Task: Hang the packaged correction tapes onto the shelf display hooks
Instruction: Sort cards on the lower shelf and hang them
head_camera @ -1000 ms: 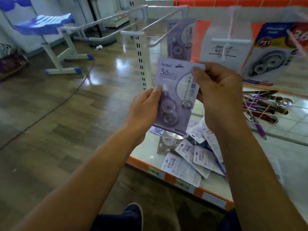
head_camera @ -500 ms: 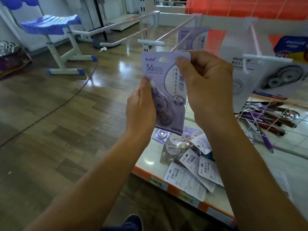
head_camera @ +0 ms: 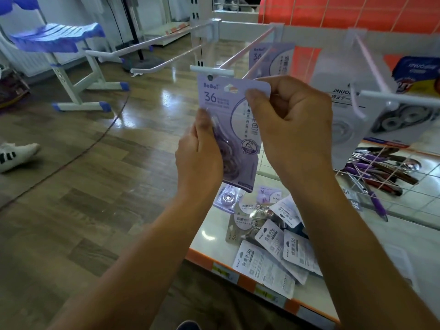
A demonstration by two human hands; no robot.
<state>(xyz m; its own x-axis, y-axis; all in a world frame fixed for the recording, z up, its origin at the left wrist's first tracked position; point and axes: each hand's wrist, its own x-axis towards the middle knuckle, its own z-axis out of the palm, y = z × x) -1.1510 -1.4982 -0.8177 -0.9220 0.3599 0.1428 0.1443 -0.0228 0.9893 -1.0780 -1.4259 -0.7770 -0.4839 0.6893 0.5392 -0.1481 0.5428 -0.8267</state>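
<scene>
Head | left grip (head_camera: 198, 160) pinches purple correction-tape pack (head_camera: 221, 98) at its left edge | right grip (head_camera: 290, 129) pinches its top right corner | pack top just below display hook (head_camera: 212, 70)

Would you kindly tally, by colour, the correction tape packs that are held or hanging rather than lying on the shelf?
Lilac card correction tape packs: 2, the held pack pinched by left hand and right hand, the hung pack behind.
White JINUO pack: 1
Blue-topped pack: 1
Total: 4
</scene>
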